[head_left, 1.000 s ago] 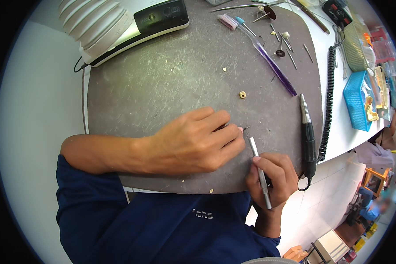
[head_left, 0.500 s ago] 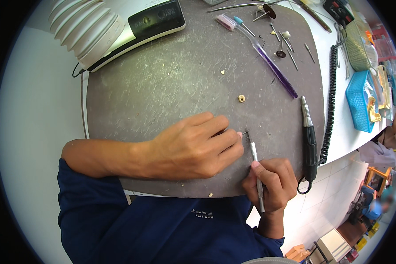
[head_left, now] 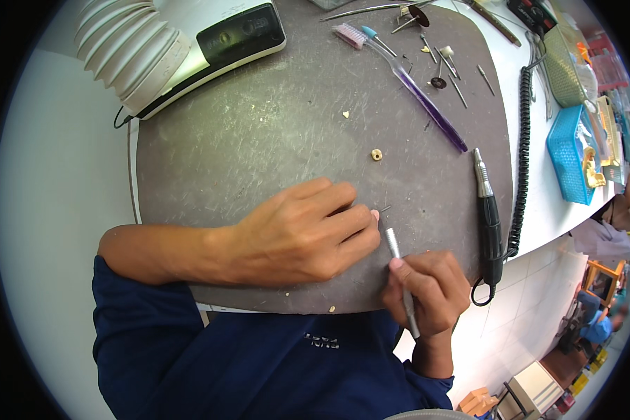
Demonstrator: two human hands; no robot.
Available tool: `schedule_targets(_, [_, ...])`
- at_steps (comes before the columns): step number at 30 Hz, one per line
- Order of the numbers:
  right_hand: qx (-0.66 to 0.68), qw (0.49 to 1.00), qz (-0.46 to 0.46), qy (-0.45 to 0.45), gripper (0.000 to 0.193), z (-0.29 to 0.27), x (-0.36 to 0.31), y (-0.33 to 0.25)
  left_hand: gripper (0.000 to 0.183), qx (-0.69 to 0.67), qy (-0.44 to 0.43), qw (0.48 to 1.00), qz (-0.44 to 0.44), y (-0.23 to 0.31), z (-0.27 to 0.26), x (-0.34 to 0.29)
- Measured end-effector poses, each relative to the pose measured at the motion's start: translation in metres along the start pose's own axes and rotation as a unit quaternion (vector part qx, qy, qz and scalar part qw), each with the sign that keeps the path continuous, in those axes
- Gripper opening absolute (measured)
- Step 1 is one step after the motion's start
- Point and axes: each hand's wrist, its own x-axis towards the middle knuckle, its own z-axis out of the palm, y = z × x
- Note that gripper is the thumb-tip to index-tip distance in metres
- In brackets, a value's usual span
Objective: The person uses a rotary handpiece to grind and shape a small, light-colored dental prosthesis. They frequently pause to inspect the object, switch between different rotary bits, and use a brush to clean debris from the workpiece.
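Observation:
My left hand [head_left: 313,234] lies over the mat, its fingers curled in a closed pinch. From its fingertips sticks a thin metal pin [head_left: 386,208]; anything else inside the fingers is hidden. Close by on the right, my right hand [head_left: 430,290] grips a slim silver instrument handle [head_left: 393,243] like a pen. Its tip points up toward the left fingertips, a small gap away, and its working end is too fine to make out. Beyond both hands a small cream tooth-like piece with a dark hole [head_left: 376,155] rests on the mat.
A scratched brown mat [head_left: 210,168] covers the table. At right lie a black rotary handpiece [head_left: 490,217] with a coiled cord [head_left: 523,161], a purple toothbrush [head_left: 430,108] and several burs and discs [head_left: 437,82]. A white suction hose [head_left: 136,49] stands far left; a blue basket [head_left: 570,157] sits right.
The instrument in my right hand has tilted slightly leftward, and its tip has come away from the pin. My left hand stays in place; the whole view has shifted a little.

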Motion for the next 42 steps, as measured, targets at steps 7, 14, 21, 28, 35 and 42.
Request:
schedule_targets(7, [0.004,1.0,0.007,0.009,0.038,-0.0002,0.0011,0.0011,0.03,0.0,0.005,1.0,-0.003,0.0001,0.0007,-0.0008])
schedule_targets(14, [0.007,1.0,0.013,0.016,0.036,0.0012,-0.0005,0.0003,0.033,0.007,-0.001,1.0,-0.003,0.0001,0.0,-0.0013])
schedule_targets(21, [-0.021,1.0,0.005,0.002,0.036,0.0022,-0.001,-0.0038,0.036,0.004,0.003,1.0,0.001,-0.0009,-0.0017,-0.0008])
schedule_targets(28, [-0.009,1.0,0.018,0.008,0.035,0.0029,-0.0001,-0.0027,0.039,0.003,0.006,1.0,0.005,-0.0014,-0.0017,-0.001])
schedule_targets(35, [-0.002,1.0,0.005,0.007,0.035,0.0035,-0.0011,-0.0025,0.041,0.006,0.01,1.0,0.009,-0.0022,-0.0013,-0.001])
schedule_targets(42, [0.009,1.0,-0.009,0.005,0.034,0.004,0.0,-0.002,0.042,0.007,-0.002,1.0,0.007,-0.0019,-0.0033,-0.0002])
